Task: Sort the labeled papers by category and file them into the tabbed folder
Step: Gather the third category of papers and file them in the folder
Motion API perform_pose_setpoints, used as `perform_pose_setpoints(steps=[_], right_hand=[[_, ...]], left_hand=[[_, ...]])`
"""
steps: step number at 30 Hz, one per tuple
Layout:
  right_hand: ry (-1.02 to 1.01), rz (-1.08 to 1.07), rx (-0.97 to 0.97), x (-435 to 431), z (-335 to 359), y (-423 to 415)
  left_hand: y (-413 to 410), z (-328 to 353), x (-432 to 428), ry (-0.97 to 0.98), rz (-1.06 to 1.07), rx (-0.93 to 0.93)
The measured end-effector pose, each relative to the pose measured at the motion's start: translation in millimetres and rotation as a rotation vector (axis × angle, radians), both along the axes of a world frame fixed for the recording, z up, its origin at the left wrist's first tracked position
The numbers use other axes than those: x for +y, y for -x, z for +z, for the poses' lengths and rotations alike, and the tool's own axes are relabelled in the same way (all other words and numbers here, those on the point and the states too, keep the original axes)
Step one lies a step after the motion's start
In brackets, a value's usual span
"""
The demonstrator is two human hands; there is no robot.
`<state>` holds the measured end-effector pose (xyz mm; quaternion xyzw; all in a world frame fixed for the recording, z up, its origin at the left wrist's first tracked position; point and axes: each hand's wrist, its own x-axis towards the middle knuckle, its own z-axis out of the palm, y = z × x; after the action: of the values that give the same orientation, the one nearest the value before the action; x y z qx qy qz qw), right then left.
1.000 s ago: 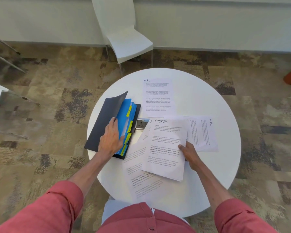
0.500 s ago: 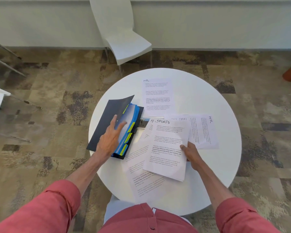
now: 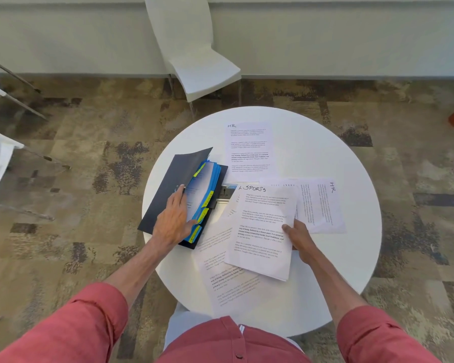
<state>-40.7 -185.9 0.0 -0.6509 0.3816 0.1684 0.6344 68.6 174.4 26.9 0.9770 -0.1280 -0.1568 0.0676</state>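
The folder (image 3: 165, 187) lies open at the left of the round surface (image 3: 338, 258), its dark cover lifted; the left hand (image 3: 172, 221) rests flat on it, fingers straight and close together, thumb out beside the yellow tabs (image 3: 207, 199); half a second ago these fingers were spread, and a second ago they lay on the blue dividers (image 3: 216, 171), where now a white page (image 3: 201, 183) shows. The right hand (image 3: 299, 238) pinches the right edge of the SPORTS sheet (image 3: 262, 231), thumb on top, as before; this sheet is just right of the folder, over another sheet (image 3: 228, 284). Two HR sheets lie where they were, one far (image 3: 249, 150), one right (image 3: 323, 205).
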Motion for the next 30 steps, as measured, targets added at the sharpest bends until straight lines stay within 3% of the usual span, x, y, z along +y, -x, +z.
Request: perform_pose_setpoints(steps=[19,23,30], right_hand=[[0.028,-0.008,0.023,-10,-6,3],[0.019,-0.015,0.035,-12,-8,2],[0.017,-0.002,0.04,-9,-11,-4]], left_hand=[[10,2,-5,-0.073,-0.088,-0.121],[9,7,-7,-0.039,-0.123,-0.109],[2,3,1,-0.152,-0.11,-0.054]])
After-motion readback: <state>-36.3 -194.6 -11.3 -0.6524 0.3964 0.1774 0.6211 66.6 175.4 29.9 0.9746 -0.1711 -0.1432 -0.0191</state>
